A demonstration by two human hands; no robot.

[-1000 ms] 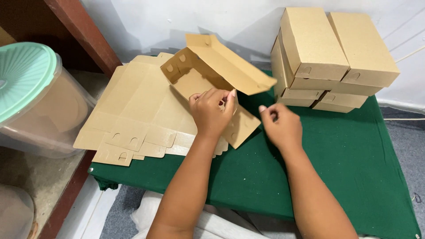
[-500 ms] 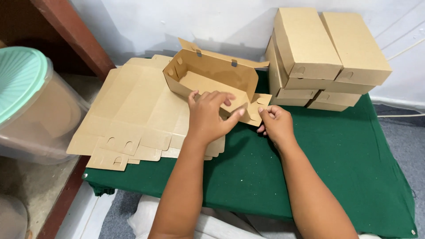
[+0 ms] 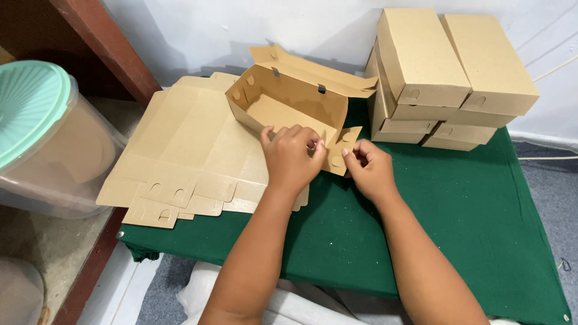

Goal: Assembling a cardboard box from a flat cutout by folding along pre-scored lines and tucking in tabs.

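Observation:
A half-folded brown cardboard box rests on a stack of flat box blanks, its lid flap standing open at the back. My left hand grips the box's near wall with the fingers curled over its top edge. My right hand pinches the small side flap at the box's near right corner. Both hands are over the green cloth-covered table.
Several finished closed cardboard boxes are stacked at the table's back right against a white wall. A clear plastic tub with a pale green lid stands to the left, off the table. A brown wooden beam slants behind it.
The box has gone from a flat, tilted sheet to a standing tray with raised walls. Both hands have shifted to its near right corner.

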